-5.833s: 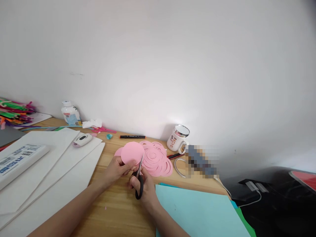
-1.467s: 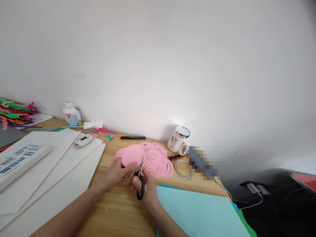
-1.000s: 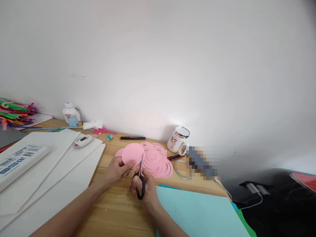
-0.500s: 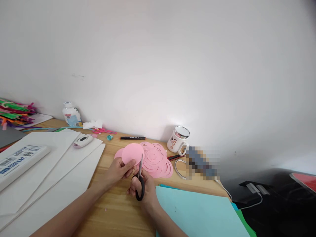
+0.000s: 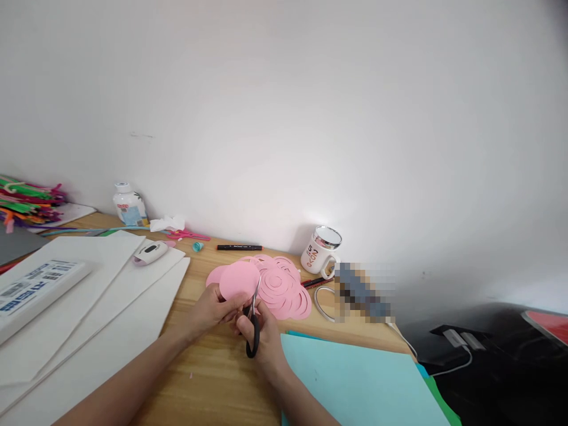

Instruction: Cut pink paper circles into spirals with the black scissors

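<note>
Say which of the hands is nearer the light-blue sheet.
Right. The right hand, holding the scissors, is just left of the light-blue sheet's upper-left corner in view; the left hand, gripping a pink circle, is farther left.

The pink paper disc is plain, thin and round, its broad face turned up toward the viewer. It is held by its near edge in the left hand. The scissors have black handles and slim silvery blades, and sit in the right hand. Their tips point away from the person, at the disc's right edge; whether the blades touch the paper cannot be told.
</note>
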The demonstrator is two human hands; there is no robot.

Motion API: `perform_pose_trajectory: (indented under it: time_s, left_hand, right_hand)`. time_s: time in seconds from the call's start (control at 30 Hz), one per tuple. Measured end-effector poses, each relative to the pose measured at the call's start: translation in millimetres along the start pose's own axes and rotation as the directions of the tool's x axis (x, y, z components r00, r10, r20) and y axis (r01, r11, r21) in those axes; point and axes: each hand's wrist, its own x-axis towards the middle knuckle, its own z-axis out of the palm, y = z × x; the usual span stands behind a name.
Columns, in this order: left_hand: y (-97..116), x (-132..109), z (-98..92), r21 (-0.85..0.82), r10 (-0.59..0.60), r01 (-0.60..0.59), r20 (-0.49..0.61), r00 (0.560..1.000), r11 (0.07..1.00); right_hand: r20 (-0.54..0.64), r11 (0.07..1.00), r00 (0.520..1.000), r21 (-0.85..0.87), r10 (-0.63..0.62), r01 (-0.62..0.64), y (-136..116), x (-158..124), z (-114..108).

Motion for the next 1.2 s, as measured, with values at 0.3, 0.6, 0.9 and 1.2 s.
perform_pose_trajectory:
  time_s: [0.3,0.6,0.9,1.2]
  left_hand:
    - [-1,1,-2.6,0.019,0.015,-0.015,-0.009,1.0,1.0]
    - [-5,2,-5.5,0.065,0.045,-0.043,-0.029,0.999,0.997]
    - [-5,4,-4.5,0.048,0.032,-0.029,-0.056,0.998,0.998]
    - [-5,6,-3.9,0.013,0.059,-0.058,-0.116,0.991,0.998]
  right_hand:
    - [0.025,1.0,1.0,0.018,0.015,-0.015,13,2,-4]
    - [0.039,0.995,0.999,0.1,0.008,-0.012,20,3,-4]
    - [0.021,0.987,0.998,0.145,0.06,-0.062,13,0,-1]
    - [0.013,0.984,0.998,0.168,0.061,-0.063,15,-1,0]
